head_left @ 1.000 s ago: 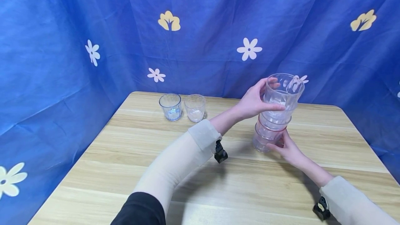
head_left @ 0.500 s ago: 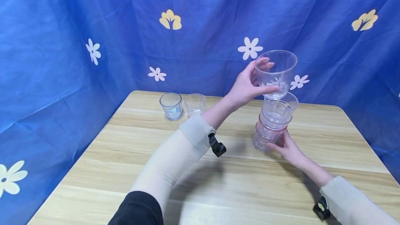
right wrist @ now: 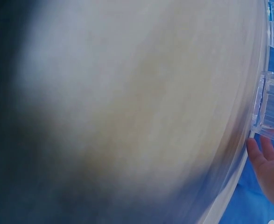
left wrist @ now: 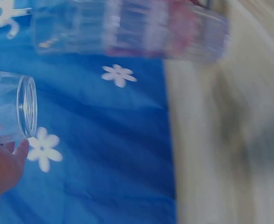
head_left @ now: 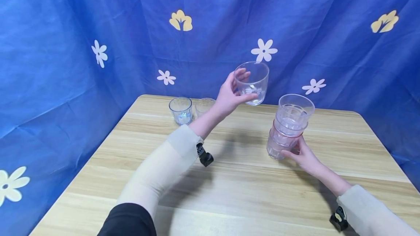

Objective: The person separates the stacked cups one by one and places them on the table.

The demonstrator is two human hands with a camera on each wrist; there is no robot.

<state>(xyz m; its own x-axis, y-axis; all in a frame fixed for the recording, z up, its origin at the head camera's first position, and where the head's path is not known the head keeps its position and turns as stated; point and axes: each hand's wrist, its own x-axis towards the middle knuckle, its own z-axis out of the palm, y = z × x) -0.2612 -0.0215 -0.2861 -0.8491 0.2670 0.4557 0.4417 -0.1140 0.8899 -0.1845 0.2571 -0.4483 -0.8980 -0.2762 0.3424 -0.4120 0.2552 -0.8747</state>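
Note:
In the head view my left hand [head_left: 228, 95] grips a clear drinking glass [head_left: 259, 83] in the air, thumb in front and fingers round its far side. The left wrist view shows the same glass [left wrist: 3, 105] at its left edge, in my hand [left wrist: 3, 165]. To the right stands a leaning-looking stack of glasses [head_left: 290, 121], one with a red rim. My right hand [head_left: 305, 157] holds the stack low down on its right side, thumb in front. The right wrist view catches only the stack's lower part [right wrist: 273, 105] and some fingers [right wrist: 267, 151].
A blue-tinted glass [head_left: 181, 110] and a clear glass [head_left: 204, 105] stand upright at the back left of the wooden table [head_left: 249, 192]. My left forearm partly covers the clear one. Behind the table hangs a blue patterned cloth [head_left: 213, 28].
My left hand has lifted the top clear glass off the stack and carried it leftward, apart from the stack. The right hand has kept its hold at the stack's base.

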